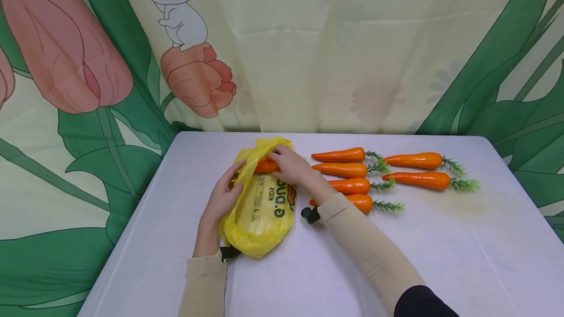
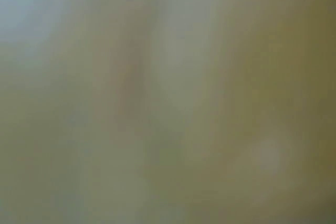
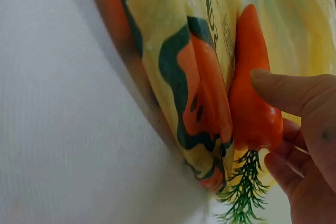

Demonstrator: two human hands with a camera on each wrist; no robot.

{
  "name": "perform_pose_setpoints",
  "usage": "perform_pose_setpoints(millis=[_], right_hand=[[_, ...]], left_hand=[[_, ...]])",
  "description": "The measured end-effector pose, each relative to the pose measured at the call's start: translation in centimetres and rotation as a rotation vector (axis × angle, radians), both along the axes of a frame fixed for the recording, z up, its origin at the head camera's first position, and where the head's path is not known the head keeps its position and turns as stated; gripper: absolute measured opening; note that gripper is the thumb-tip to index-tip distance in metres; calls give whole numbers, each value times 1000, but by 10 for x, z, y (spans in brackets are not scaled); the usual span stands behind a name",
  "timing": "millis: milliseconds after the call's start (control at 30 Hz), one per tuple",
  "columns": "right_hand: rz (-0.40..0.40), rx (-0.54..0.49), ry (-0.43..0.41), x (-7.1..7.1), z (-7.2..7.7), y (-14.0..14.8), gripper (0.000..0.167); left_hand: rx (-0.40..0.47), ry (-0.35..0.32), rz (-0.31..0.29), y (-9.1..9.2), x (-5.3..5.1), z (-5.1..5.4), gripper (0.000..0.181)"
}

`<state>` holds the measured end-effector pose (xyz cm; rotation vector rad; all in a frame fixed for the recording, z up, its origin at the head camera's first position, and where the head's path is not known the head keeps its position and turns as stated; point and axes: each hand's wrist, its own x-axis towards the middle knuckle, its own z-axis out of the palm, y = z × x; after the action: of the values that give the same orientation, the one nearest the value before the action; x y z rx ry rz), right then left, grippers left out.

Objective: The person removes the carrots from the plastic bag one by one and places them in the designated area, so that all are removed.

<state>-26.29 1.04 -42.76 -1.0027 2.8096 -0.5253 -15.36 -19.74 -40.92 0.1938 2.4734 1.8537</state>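
A yellow plastic bag [image 1: 260, 214] with printed letters lies on the table, its mouth spread. My left hand [image 1: 220, 199] holds the bag's left edge, with fingers and thumb at the rim. At the mouth, my right hand [image 1: 291, 166] grips an orange carrot [image 1: 267, 166] with a green leafy top. In the right wrist view, the thumb lies on top of the carrot [image 3: 253, 93] and the fingers are beneath it. Its tip points into the bag [image 3: 299, 30]. The left wrist view is too blurred to make anything out.
Several more carrots lie right of the bag: a column beside my right forearm, including one carrot [image 1: 338, 154] at the back, and two farther right, one of them a carrot [image 1: 418, 179]. The white table [image 1: 440, 258] ends at a printed curtain [image 1: 299, 62].
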Motion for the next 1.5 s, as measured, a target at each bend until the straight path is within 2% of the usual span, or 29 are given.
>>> perform_pose_setpoints(millis=[500,767,1000,1067,1267,1500], right_hand=[[22,66,20,4,-5,-11,46],[26,32,30,7,-5,-4,45],[5,30,24,13,4,8,47],[-3,40,25,15,8,13,47],[-35,76,46,21,18,33,44],[-65,31,56,28,32,66,45]], left_hand=[[-24,12,2,1,1,2,57],[-35,-12,7,3,0,2,57],[-31,-3,31,-5,-14,-28,59],[-27,11,33,-6,-15,-32,59],[-34,46,28,-6,-16,-35,58],[-43,-4,37,-4,-15,-30,59]])
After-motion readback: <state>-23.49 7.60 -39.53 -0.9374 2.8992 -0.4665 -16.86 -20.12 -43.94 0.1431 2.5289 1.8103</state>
